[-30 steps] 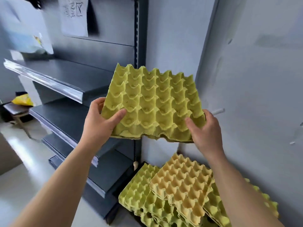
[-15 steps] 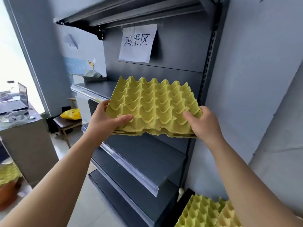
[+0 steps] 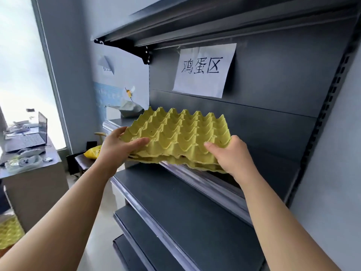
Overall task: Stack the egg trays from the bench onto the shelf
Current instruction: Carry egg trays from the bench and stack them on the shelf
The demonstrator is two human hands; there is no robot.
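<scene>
Yellow-green egg trays (image 3: 179,133) between left hand (image 3: 115,151) and right hand (image 3: 232,158), just above the dark shelf (image 3: 205,182) edge

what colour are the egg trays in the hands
Yellow-green egg trays, gripped by the left hand and right hand; head view.

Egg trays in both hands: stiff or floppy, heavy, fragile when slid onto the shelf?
Probably fairly stiff: the egg trays span between left hand and right hand without visible sag. Likely light: edge grips alone carry them. Ragged pulp edges might tear or catch on the shelf lip.
</scene>
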